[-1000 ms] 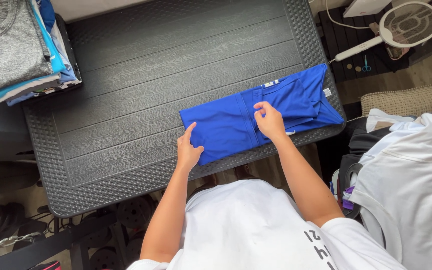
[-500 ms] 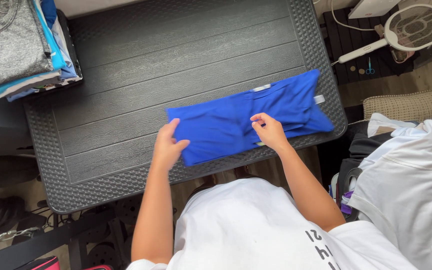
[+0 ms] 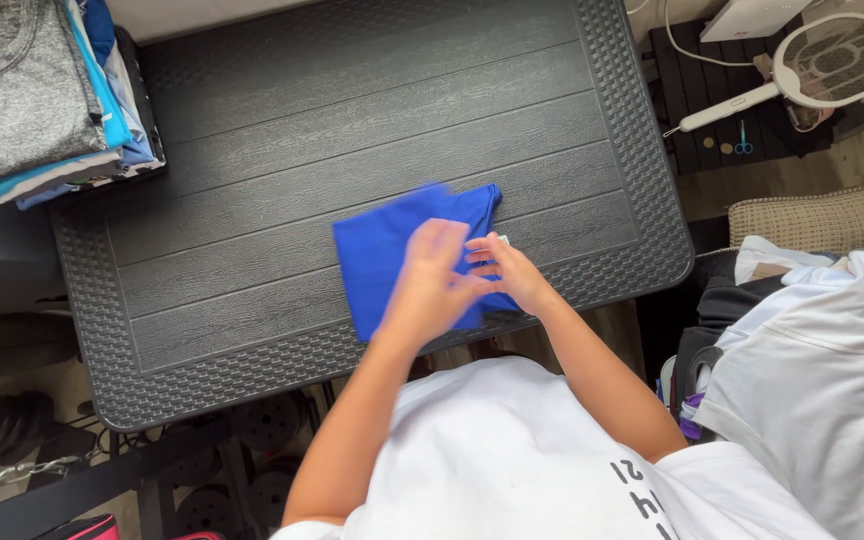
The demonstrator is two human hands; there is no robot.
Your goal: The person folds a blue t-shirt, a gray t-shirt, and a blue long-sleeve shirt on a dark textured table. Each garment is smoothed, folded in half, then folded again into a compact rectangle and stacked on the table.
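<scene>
A blue garment (image 3: pixel 377 250) lies folded into a small rectangle on the near middle of the dark grey plastic table (image 3: pixel 302 120). My left hand (image 3: pixel 430 285) is blurred with motion; it hovers flat over the garment's right half with its fingers spread. My right hand (image 3: pixel 507 275) sits just to its right, fingers stretched out and touching the garment's right edge. Neither hand seems to pinch the cloth. Part of the garment is hidden under the hands.
A stack of folded clothes (image 3: pixel 32 90), grey on top, sits at the table's far left corner. A pile of white cloth (image 3: pixel 822 370) lies to my right. On the floor are a racket-shaped swatter (image 3: pixel 832 60), small scissors (image 3: pixel 742 140) and weights (image 3: pixel 2 425).
The long blue garment has been folded over on itself and is now about half as wide. Both hands have come together over its right part, the left one still moving.
</scene>
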